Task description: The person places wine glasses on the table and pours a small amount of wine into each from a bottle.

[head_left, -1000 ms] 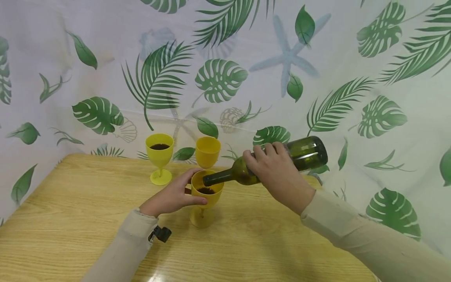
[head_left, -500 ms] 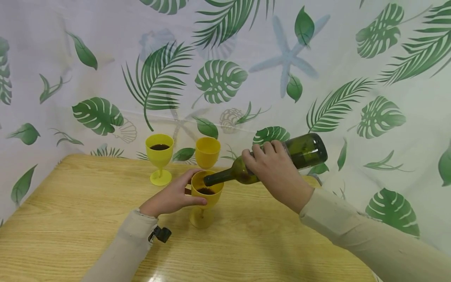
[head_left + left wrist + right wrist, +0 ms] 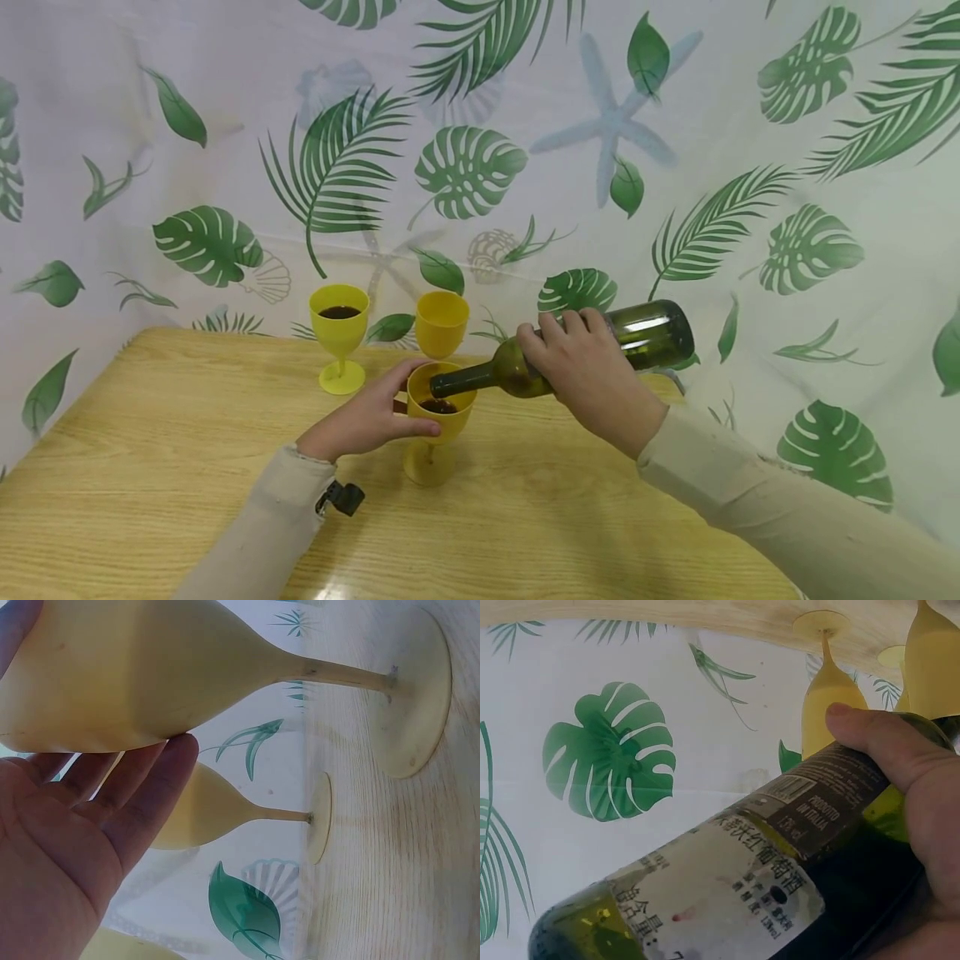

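My right hand [image 3: 592, 367] grips a green glass wine bottle [image 3: 648, 333] round its body. The bottle is tilted, its mouth inside the rim of a yellow goblet [image 3: 442, 425] standing on the table. Dark liquid lies in that goblet's bowl. Around the bowl's left side my left hand [image 3: 367, 412] curves, thumb in front and fingers behind; the left wrist view shows its fingers [image 3: 142, 795] against the bowl. In the right wrist view, printed labels cover the bottle [image 3: 727, 885], and the thumb lies across it.
A second yellow goblet [image 3: 340, 333] with dark liquid stands behind the left hand. Another goblet [image 3: 442, 321] is directly behind the held one; its inside bottom cannot be seen. The wooden table [image 3: 187, 467] ends at a leaf-patterned curtain [image 3: 480, 100].
The bottle's base end rose slightly by half a second ago, then sank again. Liquid in the goblet looks smoother now than before. My left hand and the goblets have stayed in place.
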Demonstrator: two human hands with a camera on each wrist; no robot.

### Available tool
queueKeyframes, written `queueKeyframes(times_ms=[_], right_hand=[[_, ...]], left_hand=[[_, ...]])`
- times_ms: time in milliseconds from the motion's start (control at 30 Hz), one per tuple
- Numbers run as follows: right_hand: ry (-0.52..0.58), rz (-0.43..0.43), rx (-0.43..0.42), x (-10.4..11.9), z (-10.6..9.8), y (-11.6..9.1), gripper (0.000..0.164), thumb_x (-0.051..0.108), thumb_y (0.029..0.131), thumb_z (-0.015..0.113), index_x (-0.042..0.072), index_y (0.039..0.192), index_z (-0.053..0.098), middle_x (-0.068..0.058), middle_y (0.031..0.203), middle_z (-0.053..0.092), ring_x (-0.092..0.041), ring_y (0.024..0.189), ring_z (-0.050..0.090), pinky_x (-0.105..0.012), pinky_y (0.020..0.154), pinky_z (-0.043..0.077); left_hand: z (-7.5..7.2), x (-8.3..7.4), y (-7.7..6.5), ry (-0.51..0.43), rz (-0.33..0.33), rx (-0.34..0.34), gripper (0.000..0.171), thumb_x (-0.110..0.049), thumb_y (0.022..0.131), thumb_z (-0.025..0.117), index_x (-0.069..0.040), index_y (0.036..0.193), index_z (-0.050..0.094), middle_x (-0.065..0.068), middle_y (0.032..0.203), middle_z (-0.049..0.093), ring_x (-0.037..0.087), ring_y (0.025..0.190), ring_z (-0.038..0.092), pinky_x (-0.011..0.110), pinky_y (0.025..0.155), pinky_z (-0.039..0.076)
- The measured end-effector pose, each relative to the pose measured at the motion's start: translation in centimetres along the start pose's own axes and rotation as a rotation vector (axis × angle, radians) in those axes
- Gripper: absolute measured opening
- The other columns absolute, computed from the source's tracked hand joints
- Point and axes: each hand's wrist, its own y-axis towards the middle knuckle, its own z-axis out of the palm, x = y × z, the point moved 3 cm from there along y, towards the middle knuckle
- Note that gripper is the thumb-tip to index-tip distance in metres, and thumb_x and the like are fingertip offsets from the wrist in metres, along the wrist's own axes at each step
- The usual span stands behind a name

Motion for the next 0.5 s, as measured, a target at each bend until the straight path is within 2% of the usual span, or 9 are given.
queueKeyframes(times_ms=[133,367,500], right_hand=[[0.008,0.002,-0.009,0.05,0.1,-0.01,0.057,0.02,0.085,0.085,0.008,0.129,0.05,-0.012,0.107,0.059,-0.036,0.097,0.062,-0.049,0.091,0.049],[-0.024,-0.006,-0.017,0.15,-0.2,0.17,0.044,0.005,0.092,0.076,0.007,0.128,0.05,-0.013,0.105,0.058,-0.037,0.095,0.06,-0.05,0.094,0.049],[-0.066,-0.019,-0.022,0.19,-0.48,0.36,0.043,0.005,0.094,0.074,0.006,0.13,0.05,-0.013,0.107,0.057,-0.037,0.097,0.059,-0.05,0.095,0.048]], left_hand=[[-0.05,0.04,0.03,0.001,0.003,-0.001,0.08,-0.03,0.088,0.085,-0.026,0.154,0.039,0.001,0.146,0.051,0.024,0.128,0.053,0.048,0.106,0.05],[-0.05,0.21,0.12,-0.006,0.016,0.007,0.079,-0.03,0.089,0.084,-0.027,0.154,0.039,0.001,0.146,0.052,0.025,0.128,0.054,0.051,0.107,0.049],[-0.09,0.31,0.15,-0.005,0.019,0.007,0.079,-0.031,0.089,0.084,-0.027,0.154,0.039,0.001,0.146,0.052,0.025,0.128,0.054,0.052,0.107,0.049]])
